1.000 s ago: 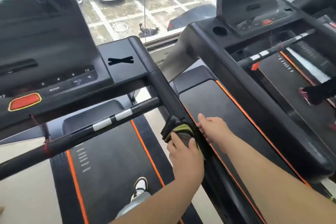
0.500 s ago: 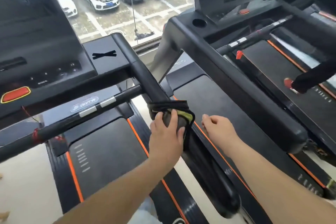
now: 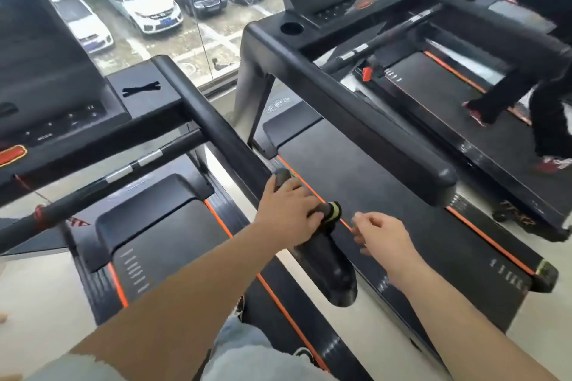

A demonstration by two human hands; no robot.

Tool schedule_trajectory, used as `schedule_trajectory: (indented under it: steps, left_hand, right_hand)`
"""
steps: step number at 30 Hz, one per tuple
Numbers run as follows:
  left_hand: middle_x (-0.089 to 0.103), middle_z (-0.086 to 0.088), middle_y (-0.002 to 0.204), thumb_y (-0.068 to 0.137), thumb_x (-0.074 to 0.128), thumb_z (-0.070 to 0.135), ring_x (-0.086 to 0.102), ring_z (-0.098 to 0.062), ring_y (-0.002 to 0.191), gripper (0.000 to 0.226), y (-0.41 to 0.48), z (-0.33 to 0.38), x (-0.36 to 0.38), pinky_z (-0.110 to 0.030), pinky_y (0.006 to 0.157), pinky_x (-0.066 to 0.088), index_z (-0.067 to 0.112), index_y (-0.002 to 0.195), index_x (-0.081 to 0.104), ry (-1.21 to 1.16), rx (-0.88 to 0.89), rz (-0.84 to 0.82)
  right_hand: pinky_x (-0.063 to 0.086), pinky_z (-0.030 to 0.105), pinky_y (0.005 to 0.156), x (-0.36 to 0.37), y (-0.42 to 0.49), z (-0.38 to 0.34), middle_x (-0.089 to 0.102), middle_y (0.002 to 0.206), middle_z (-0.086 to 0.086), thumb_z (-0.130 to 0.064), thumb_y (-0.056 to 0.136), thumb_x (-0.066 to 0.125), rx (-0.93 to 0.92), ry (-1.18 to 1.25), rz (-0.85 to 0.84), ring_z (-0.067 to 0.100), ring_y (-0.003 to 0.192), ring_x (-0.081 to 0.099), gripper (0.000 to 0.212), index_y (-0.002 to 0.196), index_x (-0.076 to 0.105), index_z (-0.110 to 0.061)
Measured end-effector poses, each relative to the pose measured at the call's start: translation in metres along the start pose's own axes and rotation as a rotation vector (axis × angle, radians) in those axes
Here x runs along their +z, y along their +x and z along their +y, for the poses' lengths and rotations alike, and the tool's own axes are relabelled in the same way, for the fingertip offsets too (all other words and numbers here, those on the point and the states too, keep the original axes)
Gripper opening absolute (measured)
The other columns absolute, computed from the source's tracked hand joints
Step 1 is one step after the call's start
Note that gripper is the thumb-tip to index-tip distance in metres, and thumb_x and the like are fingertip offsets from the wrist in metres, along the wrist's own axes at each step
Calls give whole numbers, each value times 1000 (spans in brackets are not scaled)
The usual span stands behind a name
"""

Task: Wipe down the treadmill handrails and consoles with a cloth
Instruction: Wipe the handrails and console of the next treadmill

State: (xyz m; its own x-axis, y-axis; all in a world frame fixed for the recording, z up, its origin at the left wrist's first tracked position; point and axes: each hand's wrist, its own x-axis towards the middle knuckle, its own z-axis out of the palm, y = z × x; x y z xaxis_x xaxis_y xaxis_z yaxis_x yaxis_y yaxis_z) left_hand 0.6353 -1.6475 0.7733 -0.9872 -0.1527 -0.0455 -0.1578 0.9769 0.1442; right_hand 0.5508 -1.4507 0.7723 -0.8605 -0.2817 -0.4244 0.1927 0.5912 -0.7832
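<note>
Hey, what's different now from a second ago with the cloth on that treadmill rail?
The left hand slid the dark grey cloth with the yellow-green edge down the black padded handrail towards its free end. The right hand, which touched the rail's far side a second ago, has come off it and hovers beside it, fingers loosely curled. Unchanged: the left hand's grip on the cloth around the rail.

Console (image 3: 46, 77) at far L; handrail (image 3: 216, 130) runs from its R edge toward the viewer. Cloth (image 3: 332, 212) on handrail, left hand (image 3: 288, 210) on top. Right hand (image 3: 382, 233) just R of rail, apart. 2nd treadmill (image 3: 356, 108) to R; window (image 3: 185, 24) behind.
</note>
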Motion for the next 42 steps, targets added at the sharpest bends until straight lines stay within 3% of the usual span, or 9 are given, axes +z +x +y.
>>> schedule_trajectory:
  steps: [3,8,15,22,26,31,35,38,42]
  left_hand:
    - [70,11,105,94,43,47,54,-21,123,33,-16,49,7,-63,117,18,29,95,71,-22,-42,11]
    - [67,17,112,98,51,48,56,-18,121,22,-50,70,31,-60,110,36,36,103,68,-8,356,96]
    - [66,12,113,98,51,43,50,-23,127,20,-52,91,29,-64,111,30,33,103,67,24,37,122]
    - [54,6,108,91,47,18,51,-26,119,27,-109,113,57,-59,100,46,29,98,71,264,462,171]
    - [53,6,100,90,56,23,51,-24,107,14,-137,101,72,-48,88,49,28,93,69,264,456,31]
    - [56,5,109,99,52,39,50,-27,110,17,-155,60,72,-45,82,46,29,102,67,-21,-244,-131]
    - [66,-13,117,104,36,50,60,-37,108,46,-127,7,60,-50,97,51,15,111,66,-904,-1167,132]
    - [68,-15,113,89,39,67,67,-36,98,59,-88,10,36,-54,93,57,16,108,62,-1417,-1288,321]
    - [52,-5,127,102,52,43,57,-35,114,37,-71,73,6,-48,103,48,19,129,49,-1417,-1224,230]
  right_hand:
    - [57,43,70,-7,-13,20,70,78,11,-33,100,60,86,115,-19,20,71,61,33,86,72,-5]
    - [52,39,66,-16,-23,40,63,72,15,-37,93,60,83,24,74,22,70,54,37,79,66,-3]
    - [61,47,78,-10,-36,30,70,84,13,-37,99,58,108,69,34,30,78,65,32,85,71,-11]
    - [34,33,58,-12,-38,36,47,65,10,-31,97,56,147,-107,73,23,62,41,41,69,58,-1]
    - [40,31,59,-11,-41,38,50,63,6,-36,91,56,156,-143,73,23,60,46,40,72,57,-1]
    - [41,33,61,2,-42,9,48,63,6,-39,92,56,-1,-149,31,21,61,43,43,76,55,1]
    - [39,33,62,13,-46,-9,51,64,7,-35,99,54,-69,-195,26,21,63,44,41,69,52,-8]
    - [34,35,60,17,-50,-10,39,58,0,-34,100,52,-38,-200,56,21,59,37,44,62,40,-14]
    - [33,34,58,24,-58,-5,39,61,3,-34,96,52,53,-134,136,22,62,36,43,68,42,-3]
